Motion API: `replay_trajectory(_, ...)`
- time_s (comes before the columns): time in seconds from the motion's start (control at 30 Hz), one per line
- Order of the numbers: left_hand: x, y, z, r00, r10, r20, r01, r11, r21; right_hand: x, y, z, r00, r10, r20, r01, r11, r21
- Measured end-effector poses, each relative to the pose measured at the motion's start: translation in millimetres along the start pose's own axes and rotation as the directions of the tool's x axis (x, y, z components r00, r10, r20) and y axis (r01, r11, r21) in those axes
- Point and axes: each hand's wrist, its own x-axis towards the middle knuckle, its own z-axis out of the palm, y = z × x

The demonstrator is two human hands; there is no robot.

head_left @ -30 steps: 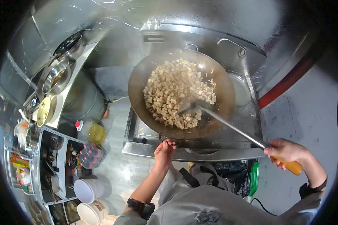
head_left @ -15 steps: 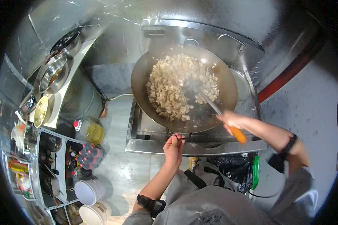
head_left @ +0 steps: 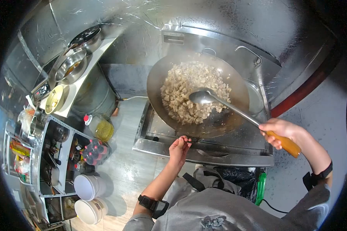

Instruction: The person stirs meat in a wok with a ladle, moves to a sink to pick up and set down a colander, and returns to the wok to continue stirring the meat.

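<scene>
A large wok (head_left: 158, 111) on the stove holds a heap of pale chopped food pieces (head_left: 181, 92), with steam rising off it. My right hand (head_left: 279, 133) is closed round the wooden handle of a long metal ladle (head_left: 235, 109). The bowl of the ladle rests over the middle of the food, its rounded underside facing up. At the near rim, my left hand (head_left: 179, 150) pinches the wok's loop handle. Part of that handle is hidden by my fingers.
A steel stove front (head_left: 204, 156) runs along my waist. To the left, a counter (head_left: 79, 86) bears a steel bowl (head_left: 70, 68) and a yellow bowl (head_left: 54, 99). An oil jug (head_left: 102, 129) and white buckets (head_left: 89, 187) stand on the floor. Behind the wok is a tap (head_left: 250, 52).
My right hand has moved right and back with the ladle, which has lifted out of the food and turned over. My left hand stays on the wok handle. The view has shifted slightly.
</scene>
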Motion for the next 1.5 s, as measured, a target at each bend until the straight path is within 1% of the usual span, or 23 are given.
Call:
replay_trajectory(0.07, 2, -2, -3, 1.000, -0.003, 0.027, 0.002, 1.000, 0.015, -14, 1, 9, 0.991, 0.105, 0.078, -0.111, 0.991, 0.068)
replay_trajectory(0.13, 4, -3, -5, 0.999, 0.000, 0.038, 0.000, 1.000, 0.016, -18, 2, 19, 0.986, 0.126, 0.108, -0.133, 0.989, 0.067)
replay_trajectory(0.23, 4, -3, -5, 0.999, 0.003, 0.042, -0.003, 1.000, 0.002, -15, 6, 40, 0.940, 0.247, 0.236, -0.263, 0.964, 0.038)
replay_trajectory(0.27, 4, -4, -5, 0.999, -0.001, 0.040, 0.002, 1.000, -0.008, -10, 9, 50, 0.942, 0.231, 0.243, -0.240, 0.971, 0.005)
replay_trajectory(0.33, 4, -8, -8, 0.998, 0.007, 0.057, -0.004, 0.999, -0.053, 21, 13, 69, 0.959, 0.230, 0.163, -0.217, 0.972, -0.094)
replay_trajectory(0.4, 5, -6, -6, 0.999, 0.008, 0.044, -0.008, 1.000, -0.014, 76, 15, 85, 0.959, 0.232, 0.163, -0.220, 0.972, -0.086)
replay_trajectory(0.53, -2, -10, -11, 0.995, 0.007, 0.104, 0.001, 0.997, -0.072, 189, 12, 104, 0.997, 0.018, 0.073, -0.008, 0.990, -0.143)
replay_trajectory(0.6, -3, -9, -9, 0.996, 0.005, 0.089, 0.001, 0.997, -0.071, 211, 0, 106, 0.994, -0.113, 0.012, 0.113, 0.991, -0.067)
replay_trajectory(0.73, -1, -7, -13, 0.997, -0.019, 0.080, 0.022, 0.999, -0.031, 214, -8, 95, 0.987, -0.162, -0.008, 0.162, 0.986, 0.049)
replay_trajectory(0.8, 7, -5, -11, 0.997, -0.025, 0.071, 0.027, 0.999, -0.023, 198, -12, 69, 0.955, -0.186, 0.230, 0.097, 0.931, 0.351)
replay_trajectory(0.87, 8, -6, -13, 0.996, -0.020, 0.087, 0.023, 0.999, -0.029, 166, -1, 40, 0.915, -0.179, 0.363, -0.026, 0.868, 0.495)
replay_trajectory(0.93, 6, -4, -10, 0.997, -0.018, 0.074, 0.021, 0.999, -0.033, 125, 16, 8, 0.885, -0.189, 0.426, -0.065, 0.855, 0.514)
replay_trajectory(1.03, 9, -11, -13, 0.994, 0.032, 0.105, -0.025, 0.998, -0.065, 91, 33, -28, 0.974, -0.165, 0.159, 0.098, 0.927, 0.362)
replay_trajectory(1.07, 11, -12, -15, 0.993, 0.035, 0.112, -0.029, 0.998, -0.056, 93, 33, -36, 0.972, -0.175, 0.157, 0.107, 0.924, 0.368)
replay_trajectory(1.13, 10, -11, -16, 0.991, 0.051, 0.125, -0.047, 0.998, -0.031, 106, 34, -48, 0.937, -0.339, -0.085, 0.350, 0.908, 0.229)
replay_trajectory(1.17, 9, -11, -16, 0.997, 0.023, 0.074, -0.021, 0.999, -0.026, 124, 30, -59, 0.913, -0.398, -0.087, 0.407, 0.890, 0.203)
replay_trajectory(1.2, 7, -10, -14, 0.997, 0.028, 0.076, -0.027, 1.000, -0.015, 145, 25, -68, 0.904, -0.415, -0.104, 0.427, 0.886, 0.181)
replay_trajectory(1.23, 6, -9, -11, 1.000, 0.010, 0.021, -0.010, 1.000, -0.026, 167, 17, -76, 0.893, -0.433, -0.121, 0.448, 0.880, 0.158)
replay_trajectory(1.3, 5, -9, -8, 0.999, 0.003, -0.047, -0.003, 1.000, -0.011, 209, -5, -80, 0.874, -0.432, -0.223, 0.460, 0.883, 0.093)
replay_trajectory(1.33, 4, -8, -5, 0.998, 0.011, -0.068, -0.011, 1.000, 0.005, 241, -11, -83, 0.863, -0.464, -0.202, 0.484, 0.872, 0.064)
replay_trajectory(1.4, 6, -9, -5, 0.997, 0.025, -0.066, -0.024, 1.000, 0.018, 272, -30, -74, 0.888, -0.429, -0.163, 0.446, 0.891, 0.083)
replay_trajectory(1.47, 7, -9, -2, 0.998, 0.030, -0.056, -0.030, 1.000, -0.004, 275, -32, -54, 0.911, -0.412, -0.017, 0.404, 0.883, 0.240)
replay_trajectory(1.5, 5, -11, -3, 0.997, 0.040, -0.068, -0.040, 0.999, 0.004, 309, -24, -39, 0.913, -0.407, -0.005, 0.388, 0.867, 0.314)
